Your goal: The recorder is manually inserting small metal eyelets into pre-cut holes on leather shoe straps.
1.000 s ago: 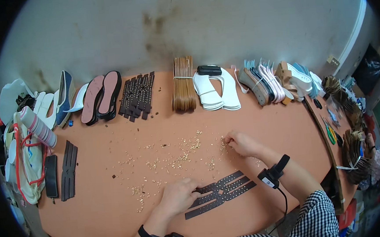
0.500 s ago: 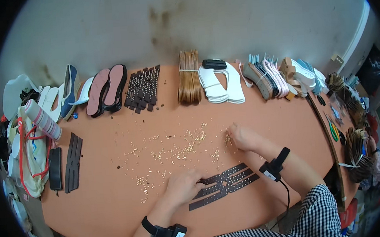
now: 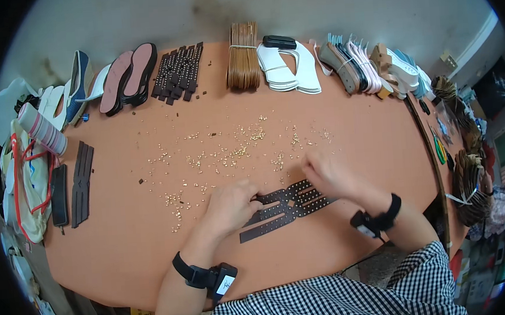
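Note:
A dark brown strap piece (image 3: 285, 209) with rows of punched holes lies flat on the orange table (image 3: 350, 127) in front of me. My left hand (image 3: 231, 206) rests on its left end, fingers curled and pressing it down. My right hand (image 3: 324, 173) hovers over its upper right end, fingertips pinched together at the strap; what they hold is too small to tell. Small gold studs (image 3: 234, 150) lie scattered just beyond both hands. Each wrist wears a black band with a small device.
Along the far edge stand shoe soles (image 3: 130, 78), studded dark straps (image 3: 177, 73), a tan strap bundle (image 3: 243, 63), white pieces (image 3: 290, 67) and more sole stacks (image 3: 369, 67). Dark straps (image 3: 81, 182) lie at the left. Clutter fills the right edge.
My right hand has come back from the scattered studs to the strap's right end. My left hand stays on the strap's left end.

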{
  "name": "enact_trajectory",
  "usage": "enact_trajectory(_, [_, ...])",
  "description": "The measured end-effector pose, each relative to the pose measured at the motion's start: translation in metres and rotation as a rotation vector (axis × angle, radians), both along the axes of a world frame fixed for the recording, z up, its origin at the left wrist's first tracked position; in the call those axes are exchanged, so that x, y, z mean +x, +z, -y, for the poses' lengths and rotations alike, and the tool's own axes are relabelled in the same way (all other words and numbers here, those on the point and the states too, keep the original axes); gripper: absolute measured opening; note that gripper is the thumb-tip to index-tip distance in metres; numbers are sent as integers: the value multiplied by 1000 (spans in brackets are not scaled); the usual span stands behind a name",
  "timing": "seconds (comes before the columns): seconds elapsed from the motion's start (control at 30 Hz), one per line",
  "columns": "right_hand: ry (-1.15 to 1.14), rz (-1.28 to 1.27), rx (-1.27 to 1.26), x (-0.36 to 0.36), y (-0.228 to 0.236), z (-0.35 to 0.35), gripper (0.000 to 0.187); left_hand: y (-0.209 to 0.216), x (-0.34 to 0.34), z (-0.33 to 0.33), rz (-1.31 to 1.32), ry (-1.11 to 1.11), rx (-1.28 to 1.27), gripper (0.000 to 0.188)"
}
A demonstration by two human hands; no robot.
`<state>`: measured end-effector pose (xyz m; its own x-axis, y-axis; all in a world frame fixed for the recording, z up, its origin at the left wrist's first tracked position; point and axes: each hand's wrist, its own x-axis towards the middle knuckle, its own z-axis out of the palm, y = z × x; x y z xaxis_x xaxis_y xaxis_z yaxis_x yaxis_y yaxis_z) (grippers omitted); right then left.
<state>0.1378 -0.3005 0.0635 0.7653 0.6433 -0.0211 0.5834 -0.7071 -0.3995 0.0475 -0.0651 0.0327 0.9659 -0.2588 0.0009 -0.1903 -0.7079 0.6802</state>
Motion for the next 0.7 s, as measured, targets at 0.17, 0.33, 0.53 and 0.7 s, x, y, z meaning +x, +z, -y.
enact_trajectory(0.17, [48,-103,2,-67,1,5,12,2,1,1,20,-6,1,24])
enact_trajectory(0.33, [56,-45,17,-84,-11,-6,13,2,0,0,18,4,-17,23])
enact_trajectory(0.53, [56,1,-23,-87,-10,-15,11,-4,0,0,54,6,-31,20])
enact_trajectory(0.7, [60,32,-44,-87,-16,-17,11,-4,1,0,41,9,-39,20])
